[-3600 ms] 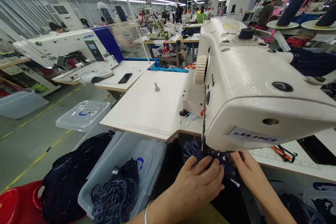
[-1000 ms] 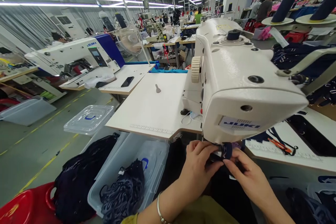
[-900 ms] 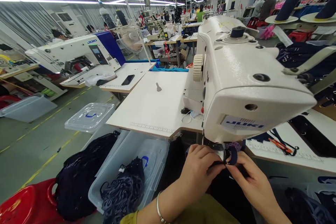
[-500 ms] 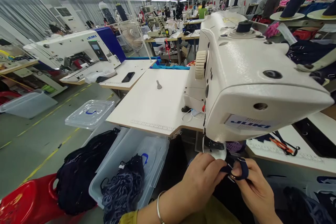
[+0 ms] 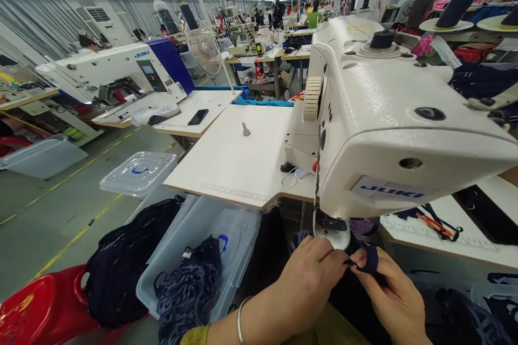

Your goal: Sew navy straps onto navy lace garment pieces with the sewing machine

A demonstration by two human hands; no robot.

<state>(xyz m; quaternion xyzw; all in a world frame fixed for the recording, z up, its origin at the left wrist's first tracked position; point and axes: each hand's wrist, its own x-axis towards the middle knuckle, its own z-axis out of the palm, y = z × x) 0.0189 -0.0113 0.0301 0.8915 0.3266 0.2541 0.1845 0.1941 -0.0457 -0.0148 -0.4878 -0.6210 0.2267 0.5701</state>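
Note:
My left hand [image 5: 311, 275] and my right hand [image 5: 388, 294] meet just below the head of a white JUKI sewing machine [image 5: 388, 118]. Both pinch a narrow dark blue strap [image 5: 369, 260] folded into a small loop between the fingertips. Dark fabric [image 5: 356, 302] lies in my lap under the hands. The needle area of the machine is partly hidden by its head.
A white work table [image 5: 238, 161] extends left of the machine. A clear bin [image 5: 194, 259] holds dark blue straps; a red tub [image 5: 36, 307] holds dark fabric. A bin lid [image 5: 137, 172] lies on the floor. Orange snips [image 5: 435, 223] rest at right. Other machines and people stand behind.
My hands have drawn back from under the machine head toward me and now hold the strap loop a little lower, pinched between both hands.

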